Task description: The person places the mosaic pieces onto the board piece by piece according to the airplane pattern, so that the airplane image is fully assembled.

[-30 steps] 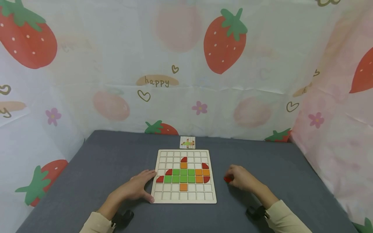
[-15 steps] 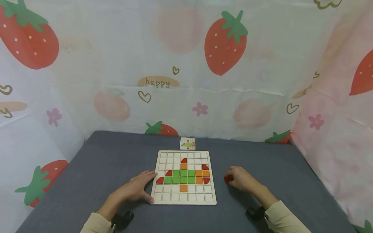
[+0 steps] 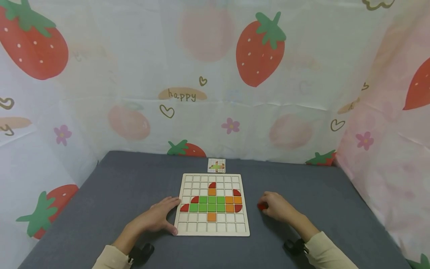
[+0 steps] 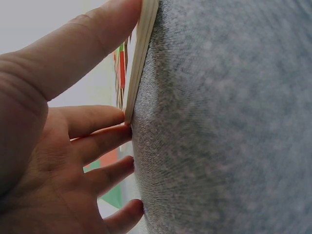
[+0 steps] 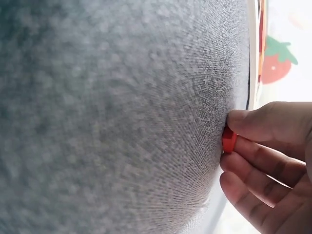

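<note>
In the head view, a pale wooden grid board lies mid-table with green, orange and red pieces set in its cells. My left hand rests at its left side, thumb on the near left corner and fingertips at the edge. The left wrist view shows those fingers fairly straight and spread, touching the board's edge and the cloth. Right of the board, my right hand pinches a small red piece between thumb and fingers, down at the cloth. Its full shape is hidden by the fingers.
A small picture card with a coloured grid pattern lies just behind the board. Dark grey cloth covers the table. A strawberry-printed curtain stands behind it and along both sides.
</note>
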Tool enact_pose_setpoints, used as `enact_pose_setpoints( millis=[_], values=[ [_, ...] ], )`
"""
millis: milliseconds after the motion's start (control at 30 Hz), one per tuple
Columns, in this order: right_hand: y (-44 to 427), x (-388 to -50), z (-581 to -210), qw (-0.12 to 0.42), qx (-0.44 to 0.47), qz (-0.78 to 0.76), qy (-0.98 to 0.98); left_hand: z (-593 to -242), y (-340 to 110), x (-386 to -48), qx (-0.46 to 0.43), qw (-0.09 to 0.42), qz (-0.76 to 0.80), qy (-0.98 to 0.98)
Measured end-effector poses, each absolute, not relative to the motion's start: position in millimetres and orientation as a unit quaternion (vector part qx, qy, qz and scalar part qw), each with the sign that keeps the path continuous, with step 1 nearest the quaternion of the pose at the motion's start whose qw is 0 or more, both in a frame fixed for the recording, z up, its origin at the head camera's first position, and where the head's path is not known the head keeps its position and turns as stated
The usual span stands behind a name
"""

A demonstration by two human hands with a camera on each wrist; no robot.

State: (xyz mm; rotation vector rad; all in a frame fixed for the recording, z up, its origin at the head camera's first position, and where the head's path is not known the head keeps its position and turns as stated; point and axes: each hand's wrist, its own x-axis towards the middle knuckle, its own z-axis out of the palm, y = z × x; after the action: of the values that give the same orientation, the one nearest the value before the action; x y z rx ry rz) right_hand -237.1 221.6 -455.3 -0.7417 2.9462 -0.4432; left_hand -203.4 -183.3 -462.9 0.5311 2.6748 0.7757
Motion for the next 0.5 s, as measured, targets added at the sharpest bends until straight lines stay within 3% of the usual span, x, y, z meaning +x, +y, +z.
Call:
enact_pose_setpoints(
  millis=[500],
  values=[
    [225.2,-235.5,-457.4,0.024,-0.242,-0.166,0.956,-461.2,-183.2,-203.6,0.189,0.153,0.269,0.932]
  ],
)
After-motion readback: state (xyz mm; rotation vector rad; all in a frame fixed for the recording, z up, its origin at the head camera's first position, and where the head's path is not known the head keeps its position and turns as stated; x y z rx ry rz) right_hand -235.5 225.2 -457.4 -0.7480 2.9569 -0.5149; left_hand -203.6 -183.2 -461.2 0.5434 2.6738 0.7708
